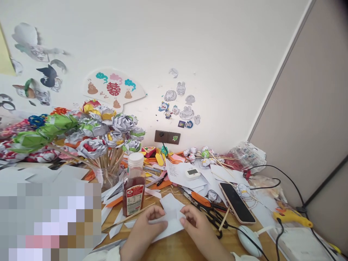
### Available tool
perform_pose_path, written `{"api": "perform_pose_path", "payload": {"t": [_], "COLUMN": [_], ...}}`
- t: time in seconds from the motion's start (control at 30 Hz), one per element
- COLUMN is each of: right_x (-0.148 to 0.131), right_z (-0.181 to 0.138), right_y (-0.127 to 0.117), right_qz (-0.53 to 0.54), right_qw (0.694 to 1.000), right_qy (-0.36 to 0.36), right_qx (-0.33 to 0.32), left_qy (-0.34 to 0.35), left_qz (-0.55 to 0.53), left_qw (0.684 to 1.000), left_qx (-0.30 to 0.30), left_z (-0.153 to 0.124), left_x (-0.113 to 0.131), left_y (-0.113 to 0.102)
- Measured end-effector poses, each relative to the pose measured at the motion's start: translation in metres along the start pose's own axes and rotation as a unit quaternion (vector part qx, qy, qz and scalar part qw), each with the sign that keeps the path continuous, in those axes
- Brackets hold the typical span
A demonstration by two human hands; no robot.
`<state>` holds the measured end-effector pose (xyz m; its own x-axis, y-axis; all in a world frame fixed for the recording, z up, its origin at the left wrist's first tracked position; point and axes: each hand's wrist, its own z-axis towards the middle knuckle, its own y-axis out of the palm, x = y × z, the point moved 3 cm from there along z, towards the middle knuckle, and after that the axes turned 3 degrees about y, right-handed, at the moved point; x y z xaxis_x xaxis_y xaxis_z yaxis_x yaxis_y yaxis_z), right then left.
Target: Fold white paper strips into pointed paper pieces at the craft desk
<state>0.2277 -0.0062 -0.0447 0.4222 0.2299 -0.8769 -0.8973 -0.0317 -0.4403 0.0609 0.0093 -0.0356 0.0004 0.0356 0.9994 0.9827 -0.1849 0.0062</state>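
A white sheet of paper (pixel 172 215) with creases is between my two hands above the wooden table. My left hand (pixel 149 226) grips its left side, fingers curled and thumb against the sheet. On the opposite side my right hand (pixel 195 226) pinches the paper's edge between thumb and fingers. Black-handled scissors (pixel 208 214) lie just beyond my right hand. Past my left hand stands a bottle (pixel 133 192) of reddish-brown liquid with a white cap, and a thin wooden stick (pixel 133 216) rests near its base.
Paper flowers (pixel 92 148) on sticks fill a clear jar (pixel 106 177) at the left. A phone (pixel 237 203), a white rounded device (pixel 249 240) and a yellow glue gun (pixel 292 217) with cables lie right. A small white timer (pixel 192 174) sits among paper scraps. A blurred block covers the lower left.
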Motion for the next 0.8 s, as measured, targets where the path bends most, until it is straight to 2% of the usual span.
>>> {"api": "perform_pose_path", "payload": {"t": [0.13, 0.2, 0.33, 0.4, 0.5, 0.57, 0.67, 0.8], "right_x": [-0.007, -0.015, -0.026, -0.026, -0.021, -0.018, -0.019, -0.026], "right_z": [0.002, 0.0, -0.006, -0.009, -0.01, -0.009, -0.007, -0.009], "right_y": [-0.008, -0.011, -0.006, -0.001, 0.005, 0.008, 0.011, 0.011], "right_qz": [-0.005, -0.014, -0.028, -0.024, -0.021, -0.007, 0.019, -0.029], "right_qw": [0.999, 0.999, 0.997, 0.998, 1.0, 1.0, 0.999, 0.998], "right_qy": [-0.002, -0.028, -0.065, -0.057, -0.018, -0.001, -0.015, -0.055], "right_qx": [0.037, 0.042, 0.006, -0.006, 0.013, 0.007, -0.026, -0.024], "left_qy": [0.005, 0.013, 0.05, 0.065, 0.069, 0.065, 0.054, 0.027], "left_qz": [-0.018, 0.005, 0.062, 0.088, 0.128, 0.126, 0.089, 0.056], "left_qw": [0.993, 0.989, 0.986, 0.984, 0.984, 0.987, 0.992, 0.995], "left_qx": [-0.118, -0.147, -0.147, -0.14, -0.105, -0.081, -0.067, -0.075], "left_z": [-0.008, -0.013, -0.018, -0.018, -0.016, -0.016, -0.017, -0.019], "left_x": [-0.001, -0.001, 0.002, 0.003, 0.004, 0.006, 0.009, 0.008], "left_y": [0.014, 0.019, 0.022, 0.022, 0.019, 0.016, 0.016, 0.018]}}
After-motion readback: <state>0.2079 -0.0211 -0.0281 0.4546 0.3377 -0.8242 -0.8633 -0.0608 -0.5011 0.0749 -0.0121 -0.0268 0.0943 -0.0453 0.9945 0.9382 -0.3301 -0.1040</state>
